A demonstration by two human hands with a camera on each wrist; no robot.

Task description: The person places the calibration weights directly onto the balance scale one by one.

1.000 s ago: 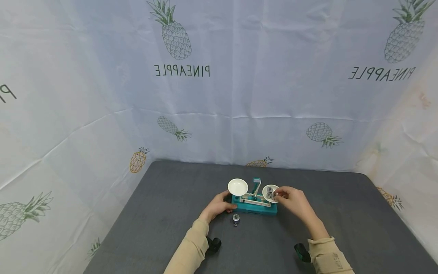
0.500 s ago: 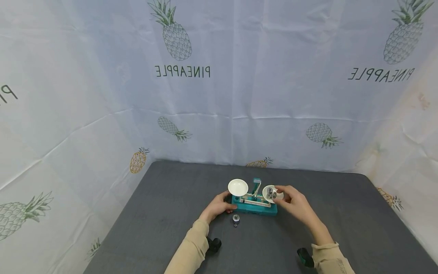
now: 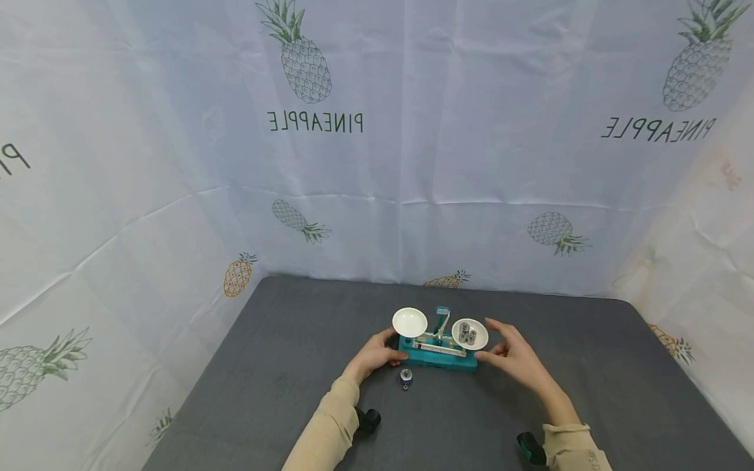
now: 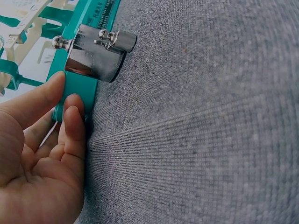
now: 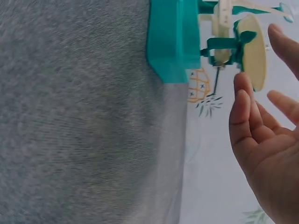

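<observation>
Teal balance scale (image 3: 438, 359) stands at the far middle of the tabletop (image 3: 294, 366), the left hand (image 3: 374, 354) gripping its base's left end. Metal weights (image 3: 467, 333) sit in its right pan (image 3: 483, 339); beside that, the right hand (image 3: 515, 358) has parted fingers, holding nothing. Two loose weights (image 3: 406, 376) sit near the base's left end.

Head view downward, wrist views close, scale (image 3: 442, 360) shared

Behind and beside the dark grey counter (image 3: 283, 392), creased pale cloth (image 3: 448, 170) printed with green-leaved pineapples (image 3: 305, 69), orange pineapples (image 3: 237, 279) and mirror-reversed PINEAPPLE lettering (image 3: 315, 122).
</observation>
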